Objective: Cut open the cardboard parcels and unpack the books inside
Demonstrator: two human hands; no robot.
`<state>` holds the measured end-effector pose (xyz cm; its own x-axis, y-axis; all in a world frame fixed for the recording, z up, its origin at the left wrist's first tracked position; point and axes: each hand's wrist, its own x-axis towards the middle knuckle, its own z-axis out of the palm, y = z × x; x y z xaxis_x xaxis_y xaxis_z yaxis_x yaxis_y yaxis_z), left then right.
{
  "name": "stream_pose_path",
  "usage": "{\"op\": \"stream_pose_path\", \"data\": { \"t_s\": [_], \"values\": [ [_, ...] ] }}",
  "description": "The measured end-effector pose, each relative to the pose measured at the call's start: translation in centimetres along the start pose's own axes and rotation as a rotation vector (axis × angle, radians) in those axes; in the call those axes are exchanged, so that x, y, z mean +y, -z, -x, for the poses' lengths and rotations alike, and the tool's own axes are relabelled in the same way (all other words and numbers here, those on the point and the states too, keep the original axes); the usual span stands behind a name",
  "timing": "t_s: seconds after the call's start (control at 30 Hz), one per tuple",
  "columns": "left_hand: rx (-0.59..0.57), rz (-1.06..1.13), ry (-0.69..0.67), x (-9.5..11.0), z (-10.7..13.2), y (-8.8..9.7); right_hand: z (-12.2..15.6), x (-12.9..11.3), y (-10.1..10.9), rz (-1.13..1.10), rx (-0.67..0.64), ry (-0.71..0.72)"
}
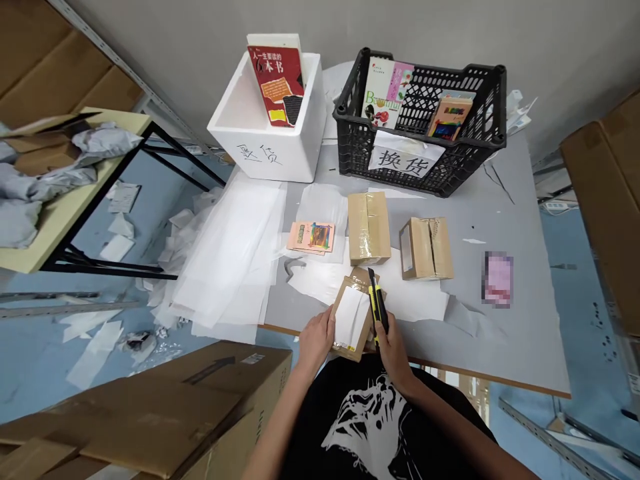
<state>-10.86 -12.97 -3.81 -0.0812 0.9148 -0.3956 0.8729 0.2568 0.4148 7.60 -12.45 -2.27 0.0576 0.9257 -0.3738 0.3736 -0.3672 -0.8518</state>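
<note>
From the head camera, a small cardboard parcel (353, 317) sits at the near edge of a grey-topped table (505, 333), tilted slightly, with a white label covering much of its face and shiny tape at its corners. The left hand (316, 340) grips the parcel's left side. The right hand (393, 353) stays apart from it, wrapped around a yellow-and-black utility knife (379, 308), whose blade points away from the person along the parcel's right edge. The blade tip is near the parcel's torn far flap, though whether it touches the cardboard is hard to tell from this angle.

Beyond the parcel stand two taped cardboard boxes (369, 228) (426, 248), and a colourful booklet (311, 237) lies to their left. White wrapping sheets (230, 253) spread across the table's left side. Further back are a white foam box (265, 127) holding books and a black plastic crate (420, 127) holding more.
</note>
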Motion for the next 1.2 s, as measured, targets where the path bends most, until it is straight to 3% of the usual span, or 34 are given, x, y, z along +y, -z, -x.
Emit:
{"op": "stream_pose_path", "data": {
  "t_s": [0.13, 0.23, 0.37, 0.47, 0.6, 0.8, 0.93, 1.2],
  "values": [
    [0.164, 0.208, 0.124, -0.7, 2.2, -0.1, -0.8, -2.7, -1.9, 0.033, -0.12, 0.147],
    [0.304, 0.3, 0.19, -0.7, 3.2, -0.3, -3.3, -5.0, -3.2, 0.093, -0.212, 0.311],
    [0.35, 0.433, 0.258, -0.1, 2.2, -1.3, -7.6, -6.8, -4.1, 0.248, -0.301, 0.425],
    [0.429, 0.475, 0.308, 0.3, 0.2, -2.0, -8.8, -7.6, -3.5, 0.437, -0.327, 0.454],
    [0.527, 0.473, 0.284, 0.9, -2.2, -2.3, -7.2, -8.9, -2.6, 0.762, -0.309, 0.545],
    [0.48, 0.429, 0.362, 1.3, -3.2, -2.7, -5.1, -10.2, -3.9, 1.26, -0.366, 0.548],
    [0.481, 0.436, 0.359, 1.1, -3.1, -2.9, -4.8, -9.6, -4.7, 1.242, -0.309, 0.618],
    [0.489, 0.476, 0.361, 1.2, -3.2, -2.9, -3.6, -7.8, -5.3, 1.147, -0.31, 0.609]
  ]
}}
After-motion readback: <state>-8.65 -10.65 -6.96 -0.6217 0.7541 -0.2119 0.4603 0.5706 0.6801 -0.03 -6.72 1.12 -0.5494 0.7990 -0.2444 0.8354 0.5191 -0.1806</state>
